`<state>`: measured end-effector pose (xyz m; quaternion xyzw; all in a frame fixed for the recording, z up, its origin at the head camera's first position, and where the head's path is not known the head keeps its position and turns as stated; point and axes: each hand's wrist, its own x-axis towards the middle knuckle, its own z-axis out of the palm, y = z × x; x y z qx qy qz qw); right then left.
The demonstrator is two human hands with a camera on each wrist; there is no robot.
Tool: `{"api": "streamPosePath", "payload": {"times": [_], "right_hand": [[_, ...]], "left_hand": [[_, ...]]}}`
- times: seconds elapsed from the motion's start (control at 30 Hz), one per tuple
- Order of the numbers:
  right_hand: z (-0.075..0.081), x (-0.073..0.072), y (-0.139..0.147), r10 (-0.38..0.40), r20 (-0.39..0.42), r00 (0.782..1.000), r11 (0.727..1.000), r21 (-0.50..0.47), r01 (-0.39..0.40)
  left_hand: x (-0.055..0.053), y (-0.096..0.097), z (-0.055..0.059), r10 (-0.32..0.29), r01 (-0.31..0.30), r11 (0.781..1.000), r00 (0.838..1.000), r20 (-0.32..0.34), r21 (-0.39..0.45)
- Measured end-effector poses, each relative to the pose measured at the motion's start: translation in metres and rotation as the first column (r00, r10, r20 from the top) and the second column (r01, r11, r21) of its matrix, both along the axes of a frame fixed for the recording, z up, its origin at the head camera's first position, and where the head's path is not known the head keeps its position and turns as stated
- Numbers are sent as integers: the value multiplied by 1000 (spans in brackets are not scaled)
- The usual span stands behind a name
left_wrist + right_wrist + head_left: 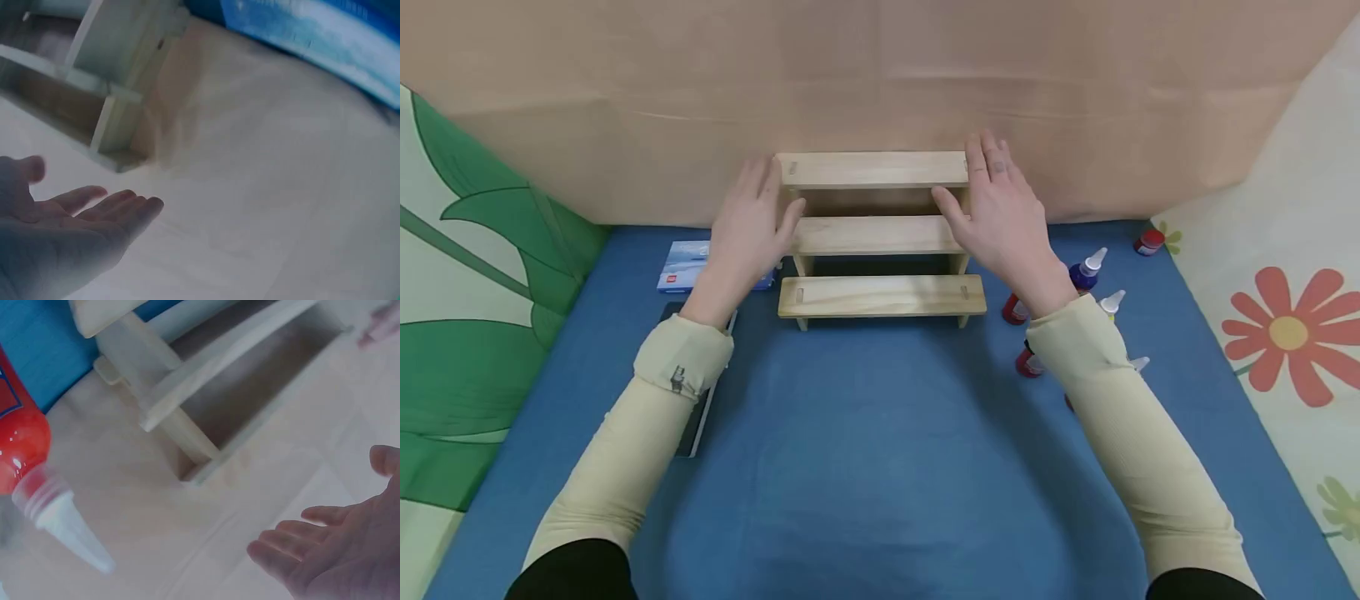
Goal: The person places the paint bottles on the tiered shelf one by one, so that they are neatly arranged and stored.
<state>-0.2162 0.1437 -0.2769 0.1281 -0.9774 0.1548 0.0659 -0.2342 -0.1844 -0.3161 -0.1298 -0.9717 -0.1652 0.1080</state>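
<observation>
A pale wooden three-step shelf [880,297] stands at the back of the blue table, its steps rising away from me. My left hand [749,223] hovers by its left end, fingers extended and thumb apart. On the other side my right hand [1003,212] is spread over the upper right end, overlapping it in the head view. Both wrist views show a gap between hand and wood: the left palm [81,240] faces the shelf [115,56] with nothing in it, and the right palm [337,550] is likewise bare beside the shelf [219,362].
Left of the shelf lies a blue-and-white box [683,265]; a dark flat panel with a pale edge [700,421] is partly under my left forearm. Several bottles with white nozzles, including a blue one [1084,273] and a red one [25,444], are on the right. Brown sheeting [880,75] hangs behind.
</observation>
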Motion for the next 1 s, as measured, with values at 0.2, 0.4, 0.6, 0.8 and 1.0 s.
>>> {"api": "streamPosePath", "payload": {"times": [0.2,0.4,0.6,0.8,1.0], "right_hand": [[16,28,2,-46,-32,998,996,-83,43],[32,58,14,-63,-82,995,977,-207,45],[38,86,39,-83,-164,983,930,-367,17],[30,110,69,-127,-229,965,877,-480,1],[8,136,106,-263,-192,946,846,-518,130]], "left_hand": [[5,-6,-26,33,-13,976,996,-88,217],[10,-7,-53,84,-24,907,989,-124,421],[15,-8,-68,160,-86,855,982,-103,511],[22,-8,-76,173,-122,784,985,-25,608],[29,-7,-78,148,-118,760,989,7,639]]}}
